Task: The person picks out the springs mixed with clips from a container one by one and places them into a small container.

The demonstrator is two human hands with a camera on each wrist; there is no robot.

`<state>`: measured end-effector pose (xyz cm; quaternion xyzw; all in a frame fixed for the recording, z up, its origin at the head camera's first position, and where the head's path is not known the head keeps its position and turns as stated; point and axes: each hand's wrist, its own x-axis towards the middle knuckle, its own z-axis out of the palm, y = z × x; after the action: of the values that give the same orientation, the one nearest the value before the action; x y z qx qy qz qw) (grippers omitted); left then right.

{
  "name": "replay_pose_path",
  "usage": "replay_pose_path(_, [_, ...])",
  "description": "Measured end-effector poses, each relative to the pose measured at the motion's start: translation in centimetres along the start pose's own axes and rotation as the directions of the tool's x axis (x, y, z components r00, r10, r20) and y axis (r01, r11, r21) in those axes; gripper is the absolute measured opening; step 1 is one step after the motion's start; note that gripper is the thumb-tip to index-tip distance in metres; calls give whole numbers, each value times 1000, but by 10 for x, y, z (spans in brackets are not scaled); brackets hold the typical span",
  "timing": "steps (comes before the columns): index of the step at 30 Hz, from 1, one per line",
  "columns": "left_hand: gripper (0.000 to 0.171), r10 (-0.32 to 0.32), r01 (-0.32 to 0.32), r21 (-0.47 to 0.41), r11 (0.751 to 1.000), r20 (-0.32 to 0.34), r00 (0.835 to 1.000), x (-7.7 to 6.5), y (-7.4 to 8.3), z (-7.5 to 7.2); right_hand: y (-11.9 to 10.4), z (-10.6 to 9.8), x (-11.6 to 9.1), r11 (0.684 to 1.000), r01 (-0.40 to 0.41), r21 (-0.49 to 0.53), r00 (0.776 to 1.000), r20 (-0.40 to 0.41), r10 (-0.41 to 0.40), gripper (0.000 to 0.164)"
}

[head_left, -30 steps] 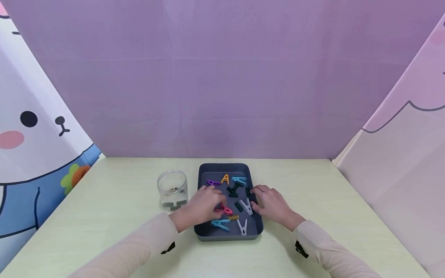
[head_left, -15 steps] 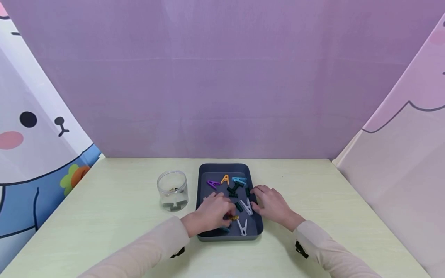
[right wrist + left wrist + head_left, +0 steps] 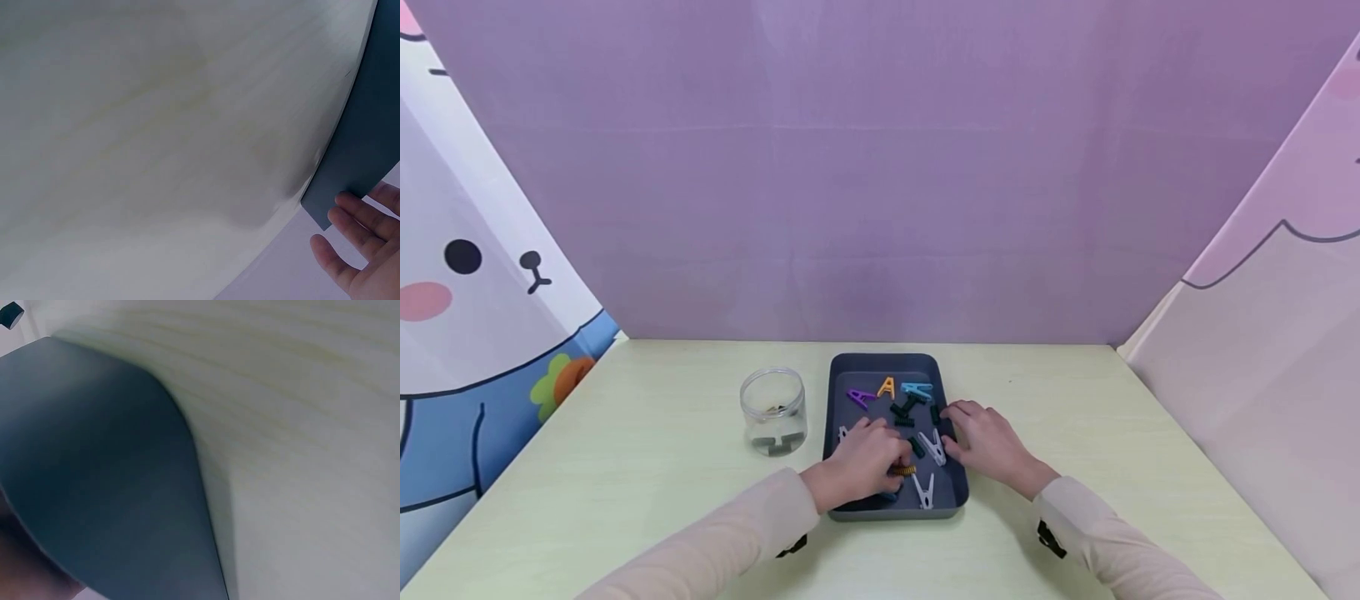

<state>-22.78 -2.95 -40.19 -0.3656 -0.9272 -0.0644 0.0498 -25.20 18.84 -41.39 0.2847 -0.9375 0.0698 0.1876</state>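
A dark grey tray point(image 3: 883, 361) holds small plastic clips and ribbed pieces. My left hand point(image 3: 861, 460) reaches down over its lower left part, fingers bent, with fingertips right at a gold ribbed piece point(image 3: 905, 470). I cannot tell whether they pinch anything. A blue clip point(image 3: 888, 495) shows only partly below that hand. My right hand point(image 3: 988, 439) rests at the tray's right rim, thumb and fingers spread; the right wrist view shows the fingers point(image 3: 356, 228) extended beside the tray wall. Nearest to it are a white clip point(image 3: 932, 448) and a dark green ribbed piece point(image 3: 935, 413).
A clear round jar point(image 3: 772, 410) with a few small dark things in it stands left of the tray. Purple point(image 3: 861, 397), orange point(image 3: 887, 387) and light blue point(image 3: 917, 389) clips lie at the tray's far end. Another white clip point(image 3: 924, 492) lies near its front.
My left hand has moved right and slightly toward the tray's front, covering the red clip and most of the blue one. The purple clip has come fully into sight. My right hand stays put.
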Motion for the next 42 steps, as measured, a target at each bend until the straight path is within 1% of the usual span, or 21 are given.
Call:
replay_pose_path(5, [15,-18,19,24,1000,-15,1000,1,2,3,0,0,0,1000,-8,-1,1000,8,8,31])
replay_pose_path(12, [15,-43,43,18,999,-19,999,3,4,7,0,1,0,1000,-2,-5,1000,0,2,31])
replay_pose_path(26, [14,-52,53,26,998,-40,998,4,5,9,1,1,0,1000,19,-21,1000,-12,-19,31])
replay_pose_path(32, [15,-50,51,17,999,-52,997,3,4,9,0,1,0,1000,14,-19,1000,-8,-15,31])
replay_pose_path(36, [13,-43,44,13,999,-72,996,2,4,7,0,1,0,1000,9,-13,1000,-7,-9,31])
replay_pose_path(42, [9,-36,38,20,999,-131,991,0,3,3,0,1,0,1000,-1,-6,1000,0,1,31])
